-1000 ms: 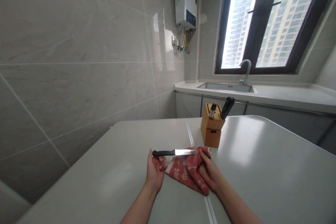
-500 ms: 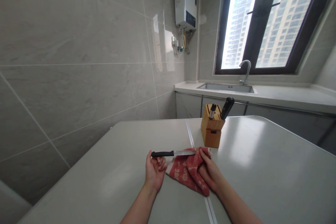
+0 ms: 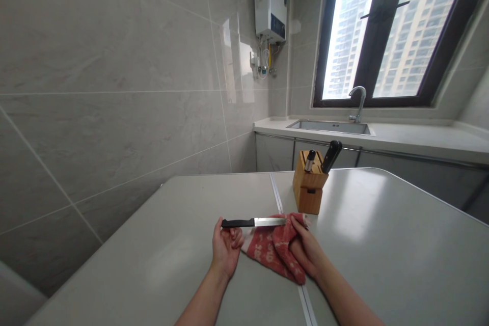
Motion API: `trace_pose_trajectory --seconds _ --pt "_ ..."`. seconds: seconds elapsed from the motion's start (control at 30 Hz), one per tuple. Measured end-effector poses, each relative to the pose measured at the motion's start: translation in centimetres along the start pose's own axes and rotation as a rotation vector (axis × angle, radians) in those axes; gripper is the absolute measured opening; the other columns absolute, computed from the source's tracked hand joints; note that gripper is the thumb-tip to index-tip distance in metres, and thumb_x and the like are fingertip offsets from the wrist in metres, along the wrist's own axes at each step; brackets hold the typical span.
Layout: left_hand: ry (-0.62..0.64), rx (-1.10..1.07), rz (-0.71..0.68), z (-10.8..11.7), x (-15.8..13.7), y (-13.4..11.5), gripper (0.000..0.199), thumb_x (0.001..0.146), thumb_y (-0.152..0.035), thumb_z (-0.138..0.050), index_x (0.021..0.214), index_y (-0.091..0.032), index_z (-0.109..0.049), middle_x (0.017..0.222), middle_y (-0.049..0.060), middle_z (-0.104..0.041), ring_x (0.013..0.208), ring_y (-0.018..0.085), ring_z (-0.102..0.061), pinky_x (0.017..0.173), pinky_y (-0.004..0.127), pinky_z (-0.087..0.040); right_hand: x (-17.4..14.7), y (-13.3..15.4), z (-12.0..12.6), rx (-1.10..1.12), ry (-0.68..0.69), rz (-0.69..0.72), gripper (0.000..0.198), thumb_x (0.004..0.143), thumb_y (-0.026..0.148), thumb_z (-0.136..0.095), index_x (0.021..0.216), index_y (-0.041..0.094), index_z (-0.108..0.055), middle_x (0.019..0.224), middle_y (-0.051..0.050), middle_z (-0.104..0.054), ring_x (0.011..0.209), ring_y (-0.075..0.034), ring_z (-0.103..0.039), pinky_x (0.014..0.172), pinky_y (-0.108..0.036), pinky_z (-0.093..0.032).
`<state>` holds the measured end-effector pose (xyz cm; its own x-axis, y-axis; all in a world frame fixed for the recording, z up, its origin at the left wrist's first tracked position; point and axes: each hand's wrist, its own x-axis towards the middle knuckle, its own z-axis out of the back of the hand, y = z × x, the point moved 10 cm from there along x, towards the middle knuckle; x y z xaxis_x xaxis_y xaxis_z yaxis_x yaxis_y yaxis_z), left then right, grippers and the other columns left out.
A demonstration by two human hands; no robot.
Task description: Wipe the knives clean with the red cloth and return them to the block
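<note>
My left hand [image 3: 226, 247] is closed on the black handle of a kitchen knife [image 3: 263, 222], which lies level with its blade toward the right. A red cloth [image 3: 267, 252] with pale markings is gripped in my right hand [image 3: 305, 249]. The thumb presses the cloth at the blade's tip, so the tip is partly hidden. The rest of the cloth hangs in folds below the blade. Just beyond my right hand stands a wooden knife block [image 3: 308, 188], holding a black-handled knife [image 3: 331, 156] and a smaller dark handle with a pale end [image 3: 310, 160].
Both hands are above a pale table [image 3: 183, 204] with a metal seam across it. A tiled wall [image 3: 133, 127] runs along the left. Behind the table, a counter [image 3: 412, 135] has a sink [image 3: 328, 127] and a tap [image 3: 359, 102] under the window.
The knife has turned slightly, and more of its blade's flat side shows bright. Both hands and the cloth stay nearly in place.
</note>
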<state>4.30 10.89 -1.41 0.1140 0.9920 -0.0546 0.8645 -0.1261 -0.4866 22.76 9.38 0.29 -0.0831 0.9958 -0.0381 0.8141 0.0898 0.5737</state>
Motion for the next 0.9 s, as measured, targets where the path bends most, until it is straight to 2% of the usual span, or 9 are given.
trace_pose_trajectory --seconds 0.2,0.6,0.9 --pt "0.009 0.002 -0.006 -0.19 -0.04 -0.13 0.048 0.081 -0.045 -0.052 0.045 -0.013 -0.048 0.043 -0.003 -0.038 0.035 0.005 -0.030 0.038 0.020 -0.019 -0.17 0.18 -0.16 0.012 -0.025 0.004 0.011 0.070 0.022 -0.071 0.077 0.022 -0.062 0.080 0.002 -0.071 0.077 -0.013 -0.066 0.073 -0.022 -0.053" --pt "-0.006 -0.008 -0.012 -0.01 -0.18 -0.16 0.045 0.080 -0.045 -0.053 0.048 -0.014 -0.047 0.046 -0.003 -0.040 0.037 0.005 -0.031 0.038 0.020 -0.022 0.12 -0.22 -0.33 0.024 0.027 -0.028 0.008 0.074 0.023 -0.068 0.080 0.021 -0.063 0.080 0.001 -0.071 0.078 -0.014 -0.066 0.077 -0.024 -0.052" --pt "0.037 0.027 -0.013 -0.57 -0.27 -0.10 0.045 0.080 -0.047 -0.053 0.050 -0.014 -0.048 0.047 -0.003 -0.039 0.039 0.006 -0.032 0.040 0.021 -0.025 -0.17 0.50 -0.15 0.035 -0.016 0.039 0.016 0.069 0.021 -0.072 0.074 0.025 -0.057 0.076 0.006 -0.069 0.076 -0.013 -0.065 0.075 -0.024 -0.052"
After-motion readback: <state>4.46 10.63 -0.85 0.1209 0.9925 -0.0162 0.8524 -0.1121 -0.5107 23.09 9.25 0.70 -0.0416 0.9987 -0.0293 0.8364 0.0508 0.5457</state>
